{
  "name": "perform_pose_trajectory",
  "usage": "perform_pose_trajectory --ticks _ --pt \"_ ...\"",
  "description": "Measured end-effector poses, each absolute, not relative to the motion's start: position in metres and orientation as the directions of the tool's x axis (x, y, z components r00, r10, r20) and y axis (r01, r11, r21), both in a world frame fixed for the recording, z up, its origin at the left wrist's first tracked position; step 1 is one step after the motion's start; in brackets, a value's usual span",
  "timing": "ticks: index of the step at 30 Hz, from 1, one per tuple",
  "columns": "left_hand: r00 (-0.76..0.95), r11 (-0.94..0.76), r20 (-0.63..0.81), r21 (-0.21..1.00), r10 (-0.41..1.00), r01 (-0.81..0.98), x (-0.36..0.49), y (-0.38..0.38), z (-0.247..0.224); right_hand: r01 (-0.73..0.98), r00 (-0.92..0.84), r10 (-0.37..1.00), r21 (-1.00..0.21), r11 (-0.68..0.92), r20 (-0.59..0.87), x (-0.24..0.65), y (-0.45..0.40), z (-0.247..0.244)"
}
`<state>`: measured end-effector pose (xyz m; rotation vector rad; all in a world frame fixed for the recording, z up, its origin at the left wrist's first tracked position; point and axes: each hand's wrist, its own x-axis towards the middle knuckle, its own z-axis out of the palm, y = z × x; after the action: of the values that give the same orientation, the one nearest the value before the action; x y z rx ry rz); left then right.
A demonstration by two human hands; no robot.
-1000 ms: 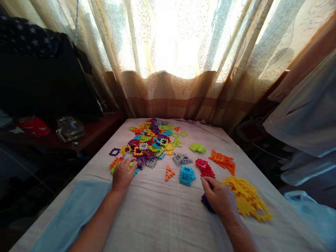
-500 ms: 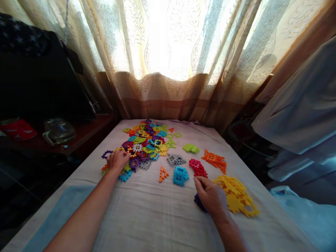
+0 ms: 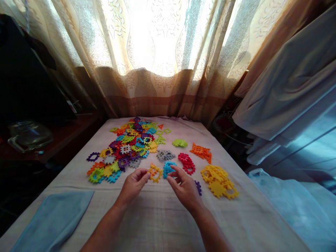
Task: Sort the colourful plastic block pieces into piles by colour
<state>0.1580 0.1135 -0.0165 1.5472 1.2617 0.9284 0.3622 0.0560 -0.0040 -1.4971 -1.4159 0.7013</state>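
Note:
My left hand (image 3: pixel 134 183) pinches a yellow ring-shaped toothed building piece (image 3: pixel 157 179) by its left edge, above the sheet. Through or beside its opening shows an orange triangle piece (image 3: pixel 153 169). Facing it, my right hand (image 3: pixel 182 185) has thumb and fingers apart and appears to hold nothing. Just behind its fingertips are light blue pieces (image 3: pixel 168 168). Purple pieces (image 3: pixel 198 187) are partly hidden by that hand. Yellow pieces (image 3: pixel 219 182) form a pile to the right. Red pieces (image 3: pixel 187 163), grey pieces (image 3: pixel 165 155), orange pieces (image 3: pixel 201 152) and lime green pieces (image 3: pixel 180 142) lie in separate groups.
A large mixed heap of coloured pieces (image 3: pixel 131 147) covers the left rear of the sheet-covered surface (image 3: pixel 147 224). A blue cloth (image 3: pixel 52 217) lies at front left. Curtains (image 3: pixel 147 84) hang behind, a glass jar (image 3: pixel 30 134) stands left, and a plastic bag (image 3: pixel 278 196) is at right.
My left hand has come from the mixed heap toward the middle with a yellow piece. My right hand has moved left from beside the yellow pile, its fingers now apart. The view has shifted right.

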Motion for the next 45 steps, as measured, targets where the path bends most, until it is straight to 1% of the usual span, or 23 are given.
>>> perform_pose_trajectory --ticks 2,4,7,9,11,14,16,18,21,26,31,35,38,40,43,45 --pt "0.279 -0.067 0.003 0.974 0.960 0.218 0.180 0.103 -0.019 0.349 0.161 0.969 -0.929 0.120 0.186 0.357 0.055 -0.004" --pt "0.316 -0.074 0.011 0.979 0.949 0.190 0.194 0.097 -0.019 0.331 0.146 0.972 -0.935 0.126 0.183 0.357 0.056 -0.003" --pt "0.305 -0.071 0.003 0.974 0.952 0.213 0.198 0.096 -0.022 0.394 0.133 0.974 -0.912 0.116 0.182 0.376 0.057 0.004" --pt "0.260 -0.073 0.001 0.961 0.966 0.267 0.195 0.096 -0.025 0.466 0.211 0.959 -0.882 0.071 0.189 0.401 0.057 0.011" --pt "0.218 -0.090 0.015 0.938 0.976 0.336 0.188 0.095 -0.030 0.562 0.346 0.919 -0.826 -0.042 0.189 0.433 0.056 0.015" --pt "0.187 -0.119 0.044 0.905 0.981 0.408 0.179 0.093 -0.038 0.688 0.497 0.856 -0.666 -0.289 0.142 0.475 0.052 0.015" --pt "0.175 -0.130 0.060 0.897 0.983 0.423 0.174 0.092 -0.042 0.713 0.549 0.830 -0.571 -0.407 0.094 0.490 0.050 0.013" --pt "0.169 -0.136 0.069 0.894 0.983 0.426 0.172 0.091 -0.045 0.728 0.561 0.826 -0.509 -0.459 0.057 0.496 0.048 0.010" --pt "0.168 -0.138 0.072 0.896 0.983 0.421 0.172 0.091 -0.046 0.754 0.544 0.839 -0.457 -0.473 0.029 0.494 0.048 0.009" --pt "0.177 -0.112 0.047 0.917 0.983 0.382 0.170 0.091 -0.047 0.755 0.562 0.827 -0.423 -0.501 0.024 0.495 0.047 0.014" --pt "0.146 -0.099 0.046 0.918 0.988 0.384 0.160 0.092 -0.050 0.740 0.585 0.808 -0.451 -0.499 0.065 0.496 0.044 0.022" --pt "0.096 -0.119 0.087 0.904 0.992 0.410 0.140 0.095 -0.051 0.752 0.549 0.830 -0.491 -0.441 0.095 0.487 0.046 0.020" --pt "0.038 -0.163 0.166 0.855 0.985 0.493 0.122 0.095 -0.049 0.787 0.485 0.868 -0.486 -0.380 0.105 0.481 0.050 0.015" --pt "-0.010 -0.197 0.249 0.791 0.969 0.579 0.109 0.095 -0.046 0.806 0.450 0.888 -0.473 -0.356 0.098 0.479 0.052 0.011" --pt "-0.050 -0.244 0.398 0.651 0.916 0.719 0.085 0.098 -0.038 0.822 0.423 0.900 -0.462 -0.334 0.103 0.478 0.054 0.007" --pt "-0.051 -0.259 0.507 0.521 0.860 0.813 0.066 0.104 -0.033 0.822 0.427 0.898 -0.460 -0.335 0.109 0.478 0.054 0.007"
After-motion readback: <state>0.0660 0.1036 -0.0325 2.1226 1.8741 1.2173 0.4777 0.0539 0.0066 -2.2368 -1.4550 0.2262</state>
